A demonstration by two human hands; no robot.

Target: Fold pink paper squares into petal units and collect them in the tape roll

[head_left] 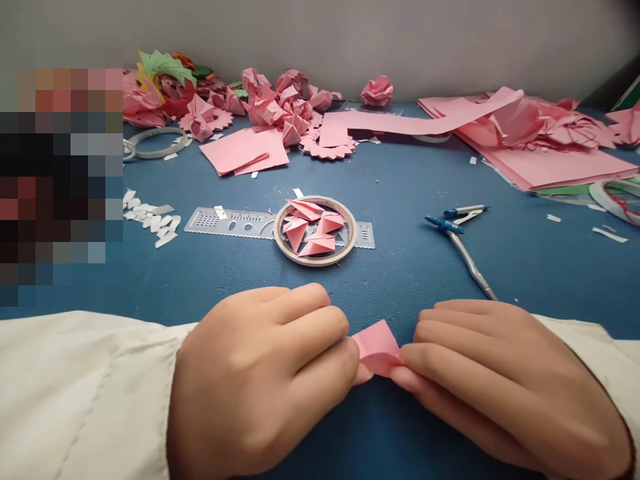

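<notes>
At a blue worktop (395, 273), a person's left hand (265, 380) pinches one side of a small pink paper piece (379, 343), its fingers drawn narrow with the thumb below. The piece sits between the two hands, bent and not flat, while the fingers of the right hand (495, 380) close on its other corner. Good folding here would likely mean steadying the paper on the left, lining up its edges before any pressure, then running the right thumb firmly along the crease (a small piece forgives little slippage).

The count, from the left: one white ring (155, 154) lies behind a heap of white scraps (150, 217), too overlapped to number. One clear stencil ruler (210, 223) runs beneath one tape ring (315, 262), inside which four folded pink pieces (320, 245) appear to lie, though overlap leaves room for doubt. Farther back, one pink rosette (377, 91) stands apart, and one long pink strip (425, 125) reaches over toward stacked pink sheets (555, 170), their number hidden. One drawing compass (455, 228) rests beyond the right hand.
</notes>
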